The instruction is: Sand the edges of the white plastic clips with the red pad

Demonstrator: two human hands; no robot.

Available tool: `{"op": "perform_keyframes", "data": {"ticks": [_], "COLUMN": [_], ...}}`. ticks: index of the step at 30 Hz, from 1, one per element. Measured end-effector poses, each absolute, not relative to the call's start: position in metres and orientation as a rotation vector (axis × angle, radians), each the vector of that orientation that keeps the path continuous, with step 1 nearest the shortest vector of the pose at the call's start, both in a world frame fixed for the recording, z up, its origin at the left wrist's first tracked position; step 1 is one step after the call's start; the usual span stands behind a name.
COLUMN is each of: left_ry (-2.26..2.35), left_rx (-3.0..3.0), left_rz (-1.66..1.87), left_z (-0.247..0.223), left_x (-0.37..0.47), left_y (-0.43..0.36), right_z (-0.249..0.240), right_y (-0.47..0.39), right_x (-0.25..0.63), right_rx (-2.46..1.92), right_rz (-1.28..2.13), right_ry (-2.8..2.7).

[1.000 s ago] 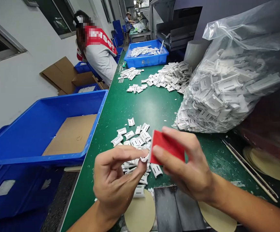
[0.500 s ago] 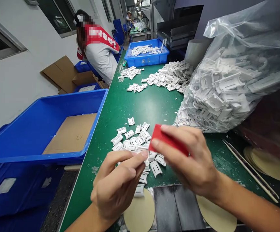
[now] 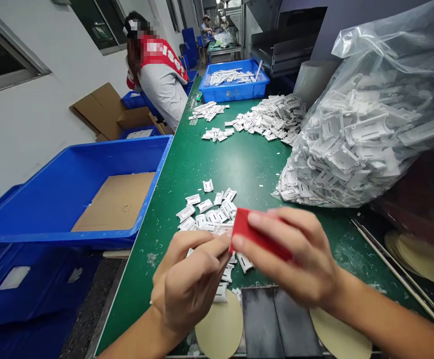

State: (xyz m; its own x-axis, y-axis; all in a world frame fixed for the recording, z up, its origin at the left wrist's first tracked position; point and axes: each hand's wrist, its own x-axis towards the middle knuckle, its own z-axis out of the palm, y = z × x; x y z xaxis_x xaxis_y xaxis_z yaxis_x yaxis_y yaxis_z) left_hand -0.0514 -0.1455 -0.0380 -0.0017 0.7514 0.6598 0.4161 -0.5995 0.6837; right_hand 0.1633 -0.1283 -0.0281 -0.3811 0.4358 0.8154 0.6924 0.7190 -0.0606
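Observation:
My right hand (image 3: 295, 252) grips a red rectangular block (image 3: 252, 232), fingers along its upper face. The block's left edge meets the fingertips of my left hand (image 3: 194, 279), which is closed in a pinch. A sliver of a white plastic part (image 3: 222, 228) shows at those fingertips; most of it is hidden by the fingers. Behind and below both hands lie several loose white slotted plastic pieces (image 3: 204, 205) on the green table (image 3: 232, 167). Under my hands are a round tan disc (image 3: 219, 329) and dark flat plates (image 3: 262, 319).
A clear bag (image 3: 359, 144) of white parts stands at right. Farther back are a white pile (image 3: 273, 117) and a blue tray (image 3: 234, 92). A large blue bin (image 3: 108, 239) borders the left edge. Another person (image 3: 160, 80) sits beyond. Thin rods (image 3: 396, 269) lie at right.
The red block and my right hand have come down slightly toward my left fingertips. My left hand has shifted a little right in view. The whole scene has also shifted slightly right.

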Motion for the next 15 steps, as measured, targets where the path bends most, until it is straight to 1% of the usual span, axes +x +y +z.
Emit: {"op": "perform_keyframes", "data": {"ticks": [2,3,6,7,10,11,15], "left_ry": [1.192,1.169,1.129,1.139,1.178,1.180,1.192], "left_rx": [2.158,2.232,2.251,2.251,2.264,2.266,2.251], "left_rz": [1.649,1.653,1.623,1.628,1.679,1.676,1.613], "left_z": [-0.0357,-0.0343,-0.0315,-0.0314,-0.0326,-0.0330,-0.0329], "left_x": [-0.0513,-0.0513,-0.0511,-0.0509,-0.0499,-0.0497,-0.0505], "left_y": [-0.1443,-0.1439,-0.1434,-0.1433,-0.1433,-0.1434,-0.1456], "right_z": [-0.0295,-0.0303,-0.0325,-0.0330,-0.0328,-0.0322,-0.0304], "right_y": [-0.1280,-0.1281,-0.1284,-0.1281,-0.1272,-0.1276,-0.1332], "right_x": [0.1635,0.1636,0.1637,0.1639,0.1650,0.1652,0.1632], "right_rx": [-1.051,-1.076,-0.837,-0.852,-1.154,-1.188,-0.944], "right_rz": [-0.342,-0.326,-0.347,-0.361,-0.375,-0.377,-0.350], "right_ry": [-1.956,-1.917,-2.029,-2.059,-1.940,-1.902,-1.947]}}
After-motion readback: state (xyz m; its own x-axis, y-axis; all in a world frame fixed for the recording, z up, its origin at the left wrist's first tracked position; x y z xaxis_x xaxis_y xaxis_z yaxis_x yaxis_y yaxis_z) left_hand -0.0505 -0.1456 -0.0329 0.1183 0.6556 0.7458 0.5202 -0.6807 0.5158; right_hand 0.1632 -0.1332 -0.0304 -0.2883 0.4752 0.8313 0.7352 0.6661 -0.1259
